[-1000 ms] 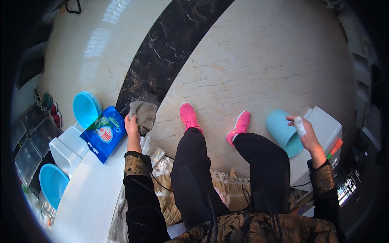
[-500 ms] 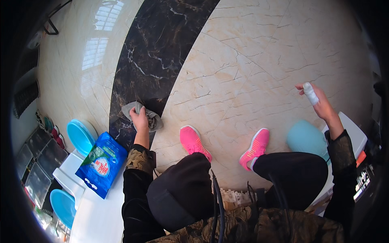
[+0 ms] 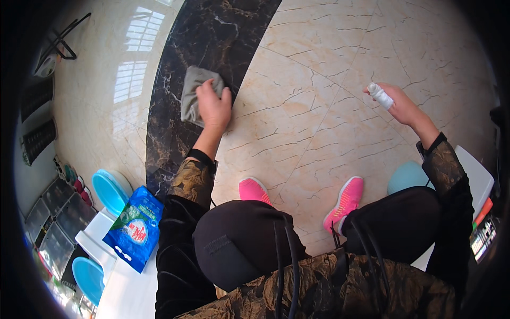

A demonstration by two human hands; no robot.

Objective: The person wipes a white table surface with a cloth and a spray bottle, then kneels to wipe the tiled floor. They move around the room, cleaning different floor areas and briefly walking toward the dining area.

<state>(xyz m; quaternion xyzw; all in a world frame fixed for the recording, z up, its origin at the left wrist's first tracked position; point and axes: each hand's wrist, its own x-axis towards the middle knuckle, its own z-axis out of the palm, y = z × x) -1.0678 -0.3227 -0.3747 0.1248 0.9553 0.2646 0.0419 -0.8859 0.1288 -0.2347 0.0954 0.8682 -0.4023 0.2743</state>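
A person crouches over a polished marble floor (image 3: 329,106), cream tiles crossed by a broad black band (image 3: 180,95), in what looks like the wiping stage of a floor clean: cloth down, spray raised. Below the left hand, beside the person's left elbow, a low white bench (image 3: 101,239) carries a blue detergent bag (image 3: 135,228), with a blue basin (image 3: 110,190) just beyond it and a second blue basin (image 3: 87,276) nearer the wall; clear storage boxes (image 3: 53,212) line that side. Between the two arms, below both hands, sit the bent knees and a pair of pink shoes (image 3: 348,199). The left hand (image 3: 212,106) reaches well forward, arm nearly straight, palm down and fingers closed over a grey cloth (image 3: 194,95) pressed flat on the black band at its edge with the cream tile. The right hand (image 3: 401,106) is lifted out to the side, wrist cocked, gripping a small white spray bottle (image 3: 380,95) whose nozzle end points toward the floor between the hands. By this onlooker's judgement, the next move calls for steady downward pressure and a sweep along the band, or a squirt aimed just ahead of the cloth.
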